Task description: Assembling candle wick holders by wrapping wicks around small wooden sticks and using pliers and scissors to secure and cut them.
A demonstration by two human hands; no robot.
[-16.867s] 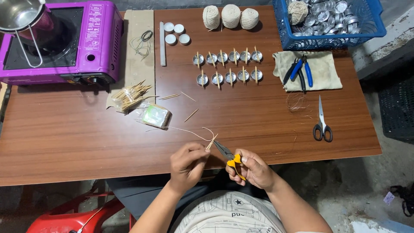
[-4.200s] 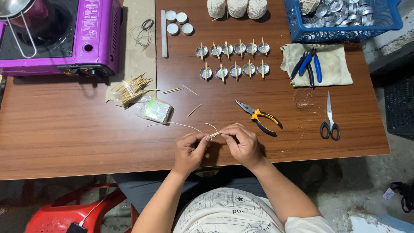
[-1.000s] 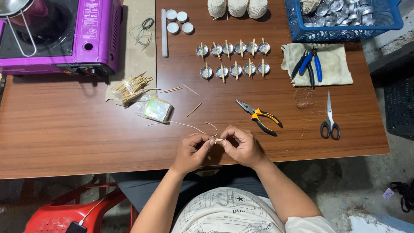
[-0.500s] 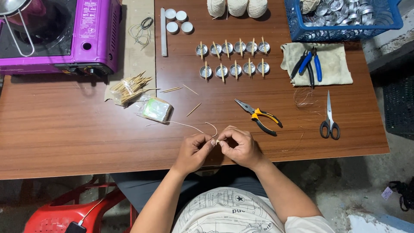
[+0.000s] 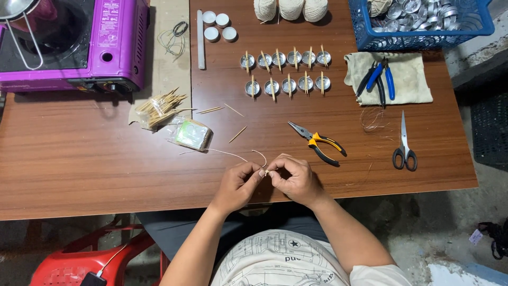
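My left hand (image 5: 241, 185) and my right hand (image 5: 296, 179) meet at the table's near edge, fingertips pinched together on a thin white wick string (image 5: 228, 153) that trails left toward a small clear bag (image 5: 192, 134). A tiny pale piece sits between the fingertips; its shape is too small to tell. Yellow-handled pliers (image 5: 319, 144) lie just right of my right hand. Two rows of small metal cups (image 5: 286, 71) with sticks laid across them stand farther back.
A purple gas stove (image 5: 79, 45) with a pot is at the back left. A bundle of wooden sticks (image 5: 159, 107), round white discs (image 5: 218, 25), string balls (image 5: 290, 9), a blue basket (image 5: 423, 21) of metal cups, blue pliers on a cloth (image 5: 394, 79) and scissors (image 5: 404, 144) lie around.
Both hands stay at the near edge working the string; fingertips shift slightly. Much earlier, the right hand held the yellow pliers, which now lie on the table.
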